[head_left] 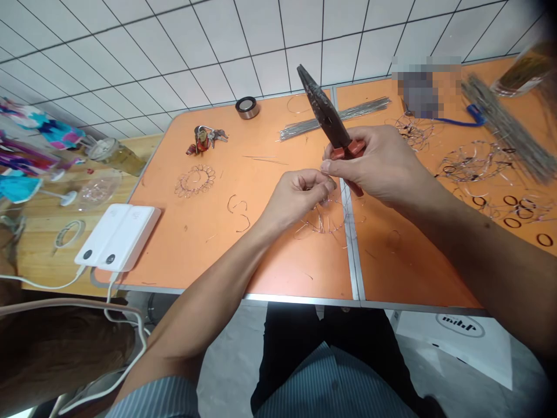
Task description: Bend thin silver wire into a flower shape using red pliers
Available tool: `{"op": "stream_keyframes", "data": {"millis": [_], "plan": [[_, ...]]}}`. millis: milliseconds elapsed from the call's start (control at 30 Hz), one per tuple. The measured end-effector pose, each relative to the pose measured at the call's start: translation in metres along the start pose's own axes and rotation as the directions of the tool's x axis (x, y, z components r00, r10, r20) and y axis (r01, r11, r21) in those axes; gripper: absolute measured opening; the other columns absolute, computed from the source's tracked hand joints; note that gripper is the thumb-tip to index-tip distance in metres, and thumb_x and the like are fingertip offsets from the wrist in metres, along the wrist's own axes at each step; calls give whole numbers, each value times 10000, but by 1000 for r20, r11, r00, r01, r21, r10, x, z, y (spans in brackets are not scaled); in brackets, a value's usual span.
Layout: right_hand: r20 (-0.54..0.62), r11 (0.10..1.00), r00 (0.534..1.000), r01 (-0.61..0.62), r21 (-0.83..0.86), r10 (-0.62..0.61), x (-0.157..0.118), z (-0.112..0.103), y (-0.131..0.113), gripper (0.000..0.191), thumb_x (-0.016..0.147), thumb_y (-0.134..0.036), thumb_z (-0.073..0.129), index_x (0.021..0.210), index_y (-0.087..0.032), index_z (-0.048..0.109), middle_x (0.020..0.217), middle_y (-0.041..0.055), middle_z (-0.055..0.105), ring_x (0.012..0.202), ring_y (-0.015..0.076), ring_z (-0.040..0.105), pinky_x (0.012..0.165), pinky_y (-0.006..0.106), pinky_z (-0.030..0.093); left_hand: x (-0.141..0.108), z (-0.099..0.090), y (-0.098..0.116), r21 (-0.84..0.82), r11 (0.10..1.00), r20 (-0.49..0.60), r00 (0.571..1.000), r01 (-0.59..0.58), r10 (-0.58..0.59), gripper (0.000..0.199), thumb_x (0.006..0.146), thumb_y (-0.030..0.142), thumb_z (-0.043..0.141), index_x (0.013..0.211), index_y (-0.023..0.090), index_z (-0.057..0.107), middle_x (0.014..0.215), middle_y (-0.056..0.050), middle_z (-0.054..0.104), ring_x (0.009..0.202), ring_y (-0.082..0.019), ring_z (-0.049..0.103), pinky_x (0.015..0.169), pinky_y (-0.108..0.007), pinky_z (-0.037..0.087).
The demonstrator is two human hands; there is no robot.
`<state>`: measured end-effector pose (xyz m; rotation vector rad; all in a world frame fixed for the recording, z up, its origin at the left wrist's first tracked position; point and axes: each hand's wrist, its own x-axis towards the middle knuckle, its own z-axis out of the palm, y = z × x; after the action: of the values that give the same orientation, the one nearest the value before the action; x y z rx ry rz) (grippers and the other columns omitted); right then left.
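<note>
Hands working thin wire over the counter [209, 244]
Right hand [383, 165] is gripping pliers [326, 113]; left hand [296, 197] is pinching wire [322, 220] near the front edge.

left hand [293, 197]: fingers pinched | right hand [383, 165]: clenched (thumb forward)

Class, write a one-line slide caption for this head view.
Right hand grips pliers while left hand pinches thin wire above an orange table.

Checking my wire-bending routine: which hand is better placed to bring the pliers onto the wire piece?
Probably the right hand: it already grips the pliers, nose up, just above the wire piece that the left hand pinches.
</note>
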<state>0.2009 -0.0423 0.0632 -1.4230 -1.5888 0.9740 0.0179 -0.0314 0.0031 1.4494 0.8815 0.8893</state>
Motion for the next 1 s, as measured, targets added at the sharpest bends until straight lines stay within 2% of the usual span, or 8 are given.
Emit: {"op": "stream_keyframes", "data": {"millis": [200,367,600,800,900,1000], "plan": [[-18,999,999,44,2,-44,0,2,-5,251,855,-180,860,758,-255,642,748,-3,631,692,174,570,604,339,414,1,1,2,-50,999,-49,999,-21,19,149,895,200,795,768,192,717,697,2,716,602,-93,635,582,-227,486],[-21,997,997,72,32,-72,0,3,-14,256,852,-154,834,740,-253,626,709,-19,594,666,157,538,584,332,392,1,-2,4,-11,997,-122,990,-76,74,190,847,265,882,744,199,737,722,24,687,569,-73,536,553,-232,472],[-21,996,996,88,16,-88,1,3,-21,281,868,-198,879,750,-255,630,693,-25,573,655,155,519,580,340,384,2,-4,2,-57,992,-160,982,-110,100,303,820,397,965,744,211,738,707,26,660,563,-82,534,545,-243,473],[-111,990,988,101,-96,-112,-11,-16,-28,202,894,-167,888,830,-250,714,762,-11,629,681,158,519,627,354,376,4,-12,4,-115,991,-232,972,-65,36,308,841,429,954,777,220,736,765,26,678,581,-77,550,578,-251,485],[-101,972,987,100,-210,-124,-16,-27,-25,169,888,-203,912,814,-244,766,768,-4,664,701,165,533,654,361,363,3,-14,8,-149,988,-241,971,-51,14,294,860,412,938,776,224,728,769,23,680,603,-82,534,601,-257,485],[-103,958,981,136,-254,-167,-18,-32,-21,125,871,-205,908,815,-248,806,804,3,713,750,185,599,675,362,382,2,-13,10,-160,986,-253,967,-51,9,289,870,392,926,761,223,718,731,24,653,616,-89,518,620,-262,479]]}}
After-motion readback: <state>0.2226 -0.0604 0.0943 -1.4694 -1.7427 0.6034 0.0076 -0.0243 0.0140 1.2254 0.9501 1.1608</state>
